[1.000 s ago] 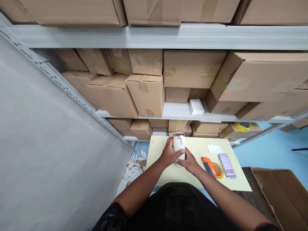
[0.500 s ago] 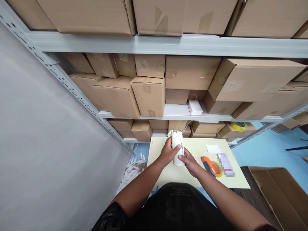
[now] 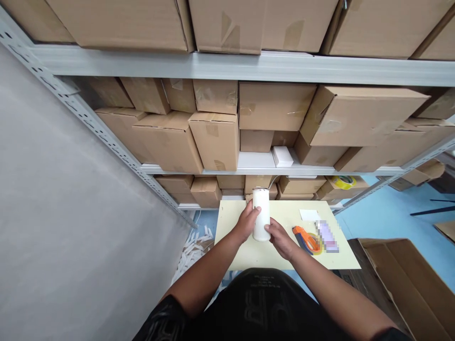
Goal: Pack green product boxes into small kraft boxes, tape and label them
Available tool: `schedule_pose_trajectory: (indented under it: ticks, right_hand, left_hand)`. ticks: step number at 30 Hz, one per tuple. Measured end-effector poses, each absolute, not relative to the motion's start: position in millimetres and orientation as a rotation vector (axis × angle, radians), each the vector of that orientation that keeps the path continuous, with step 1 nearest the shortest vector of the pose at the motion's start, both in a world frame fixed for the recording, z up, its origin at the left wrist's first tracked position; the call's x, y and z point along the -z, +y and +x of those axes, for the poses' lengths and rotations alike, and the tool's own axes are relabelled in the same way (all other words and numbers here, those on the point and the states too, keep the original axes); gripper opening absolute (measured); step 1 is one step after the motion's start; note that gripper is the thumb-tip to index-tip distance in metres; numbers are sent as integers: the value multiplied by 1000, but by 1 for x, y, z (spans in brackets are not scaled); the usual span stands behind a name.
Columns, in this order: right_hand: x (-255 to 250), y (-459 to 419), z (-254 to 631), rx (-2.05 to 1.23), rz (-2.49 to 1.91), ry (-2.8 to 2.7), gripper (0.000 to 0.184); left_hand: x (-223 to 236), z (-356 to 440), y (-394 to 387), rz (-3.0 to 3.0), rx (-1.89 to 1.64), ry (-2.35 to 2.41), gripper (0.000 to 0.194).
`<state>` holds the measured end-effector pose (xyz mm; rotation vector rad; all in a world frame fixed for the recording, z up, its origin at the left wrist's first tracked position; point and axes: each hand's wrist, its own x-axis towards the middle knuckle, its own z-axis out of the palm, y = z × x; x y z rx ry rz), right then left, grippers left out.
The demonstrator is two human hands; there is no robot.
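Observation:
A white tumbler [image 3: 261,214] with a metallic rim is held nearly upright above the pale yellow tabletop [image 3: 245,253]. My left hand [image 3: 246,220] is wrapped around its left side, thumb lying across the front. Lower down on the right, my right hand [image 3: 280,238] grips the tumbler near its base with the thumb against it. A plain white face is turned towards me, with faint dark marks by the left thumb. The fingers behind the tumbler are hidden.
On the table's right lie an orange tape dispenser [image 3: 307,239], a white card [image 3: 309,215] and a blurred-out purple item [image 3: 327,236]. Shelves of cardboard boxes [image 3: 215,142] rise behind. An opened carton [image 3: 401,284] stands at right, and white strips [image 3: 192,251] are piled at left.
The tumbler has been turned in my hands: its light strap and then its dark lettering came round, and now a plain side faces me. Both hands keep hold; the view has shifted slightly.

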<state>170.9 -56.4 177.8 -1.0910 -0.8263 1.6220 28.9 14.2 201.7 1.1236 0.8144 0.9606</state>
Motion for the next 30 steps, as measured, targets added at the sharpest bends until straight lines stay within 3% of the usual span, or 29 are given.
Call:
schedule_pose_trajectory:
  ticks: [4, 7, 13, 18, 22, 30]
  right_hand:
    - [-173, -56, 179, -1462, -1136, -959, 53]
    - [-166, -55, 197, -1438, -1124, -1032, 48]
    - [-171, -35, 254, -1367, -1165, -982, 39]
    - [-194, -14, 282, -1667, -823, -1075, 46]
    - [-202, -7, 294, -1793, -790, -1032, 48]
    - [-212, 7, 307, -1454, -917, -984, 60]
  left_hand:
    - [-201, 39, 11, 1228, -993, 906, 61]
    - [-203, 49, 9, 1161, -1042, 886, 68]
    - [-210, 74, -1, 884, -1032, 795, 55]
    - [-212, 103, -13, 745, -949, 623, 60]
    - [-212, 126, -24, 689, -902, 602, 63]
    - [-200, 152, -37, 903, -1108, 815, 71]
